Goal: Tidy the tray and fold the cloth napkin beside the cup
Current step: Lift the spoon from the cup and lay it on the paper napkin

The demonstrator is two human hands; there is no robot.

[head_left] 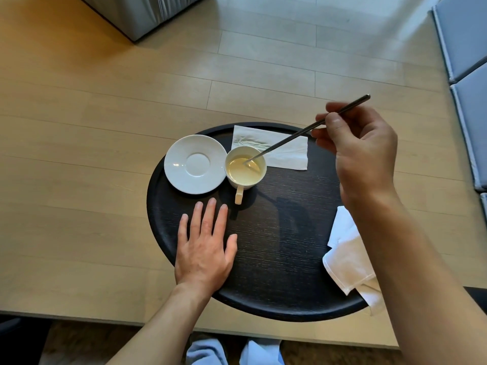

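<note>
- The round black wooden tray (276, 259) sits on a pale wooden table (79, 154), its near edge close to the table's front edge.
- At the tray's left, a white ceramic saucer (195, 164) lies bare, its outer rim reaching over the tray's edge.
- Below the saucer, the left hand (205, 248) lies flat on the tray, palm down, fingers spread and straight, gripping nothing; its fingertips (211, 202) stop just short of the saucer.
- Just right of the saucer, touching or nearly so, stands a white ceramic cup (245, 169) holding a pale yellowish liquid, its handle turned toward the person.
- A long thin metal spoon (303, 131) slants up and right from the cup, its lower end dipped in the liquid; the bowl seems submerged, though this is hard to make out.
- Behind the cup, a white paper napkin (287, 154) lies flat at the tray's far side.
- The right hand (366, 154) pinches the spoon's upper stem between thumb and fingers, raised above the tray.
- At the tray's right edge, a crumpled white cloth napkin (347, 259) lies partly under the right forearm, well apart from the cup.
</note>
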